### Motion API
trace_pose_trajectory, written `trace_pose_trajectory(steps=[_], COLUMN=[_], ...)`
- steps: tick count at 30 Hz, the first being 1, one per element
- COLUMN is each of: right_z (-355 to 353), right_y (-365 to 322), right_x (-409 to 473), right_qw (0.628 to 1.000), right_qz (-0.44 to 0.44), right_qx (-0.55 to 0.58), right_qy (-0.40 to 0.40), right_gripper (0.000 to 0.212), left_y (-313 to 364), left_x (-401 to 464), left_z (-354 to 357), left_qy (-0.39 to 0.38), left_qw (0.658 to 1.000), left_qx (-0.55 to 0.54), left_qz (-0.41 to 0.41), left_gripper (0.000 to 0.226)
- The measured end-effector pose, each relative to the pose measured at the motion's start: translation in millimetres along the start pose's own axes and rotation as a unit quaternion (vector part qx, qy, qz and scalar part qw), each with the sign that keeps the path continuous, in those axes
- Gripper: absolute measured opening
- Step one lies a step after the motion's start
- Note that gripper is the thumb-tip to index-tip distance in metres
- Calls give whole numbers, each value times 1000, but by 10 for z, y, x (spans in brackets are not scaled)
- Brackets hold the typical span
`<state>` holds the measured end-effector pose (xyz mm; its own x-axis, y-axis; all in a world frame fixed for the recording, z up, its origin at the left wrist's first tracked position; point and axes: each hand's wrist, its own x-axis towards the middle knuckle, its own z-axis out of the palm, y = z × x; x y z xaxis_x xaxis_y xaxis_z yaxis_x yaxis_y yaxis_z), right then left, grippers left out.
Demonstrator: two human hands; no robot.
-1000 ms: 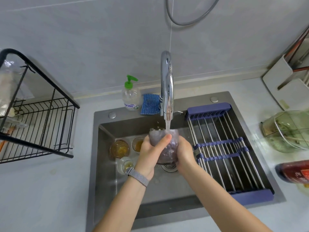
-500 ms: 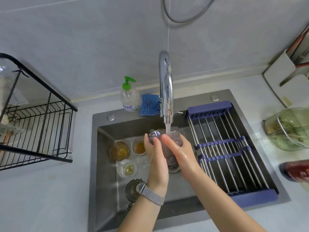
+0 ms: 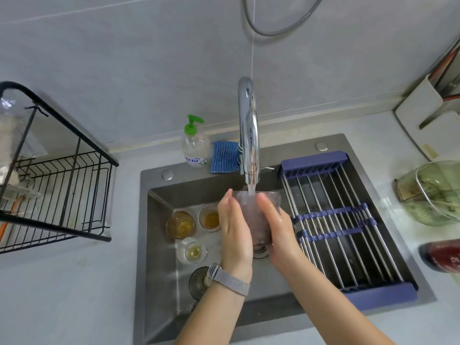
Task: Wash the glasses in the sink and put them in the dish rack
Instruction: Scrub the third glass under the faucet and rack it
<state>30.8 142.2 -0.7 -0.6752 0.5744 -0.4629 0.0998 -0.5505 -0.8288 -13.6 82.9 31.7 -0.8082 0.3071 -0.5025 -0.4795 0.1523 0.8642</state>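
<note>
I hold a clear purplish glass upright under the running tap, mouth up, with water streaming into it. My left hand presses flat on its left side and my right hand cups its right side. On the floor of the grey sink stand several dirty glasses: two with amber liquid, a ribbed clear one and a dark one partly hidden by my left wrist. The black wire dish rack stands on the counter at left.
A blue roll-up drying rack spans the sink's right half. A green-pump soap bottle and a blue sponge cloth sit behind the sink. A green glass bowl, a red container and white boards are at right.
My left hand has shifted from wrapping the glass's front to lying flat along its left side. The glass has turned more upright under the stream, and the dark glass below has come into view.
</note>
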Motion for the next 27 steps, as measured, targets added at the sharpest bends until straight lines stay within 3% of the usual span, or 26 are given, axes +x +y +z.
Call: trace_pose_trajectory(steps=[4,8,12,16,20,24,27], right_z=[14,-21,-8,-44,-8,-17,8], right_y=[98,81,128,120,123,114,105], right_x=[-44,12,-52,2,-51,27,-25], right_qw=[998,997,998,996,998,996,998], right_qz=[-22,-12,-2,6,16,39,29], right_qx=[-51,-30,-58,-31,-34,9,-16], right_qy=[19,76,40,80,41,80,43], right_gripper=[64,78,62,79,72,78,73], left_y=[77,13,107,9,47,-25,14], left_x=[134,-26,119,69,172,98,203], left_z=[-57,35,-15,22,-53,-10,-94], left_qy=[26,-9,18,-27,-4,-42,-30], left_qw=[990,996,988,992,983,992,986], left_qx=[-47,51,-36,44,-13,61,3], left_qz=[-130,-74,-151,-112,-183,-107,-162], left_gripper=[54,49,60,67,59,57,61])
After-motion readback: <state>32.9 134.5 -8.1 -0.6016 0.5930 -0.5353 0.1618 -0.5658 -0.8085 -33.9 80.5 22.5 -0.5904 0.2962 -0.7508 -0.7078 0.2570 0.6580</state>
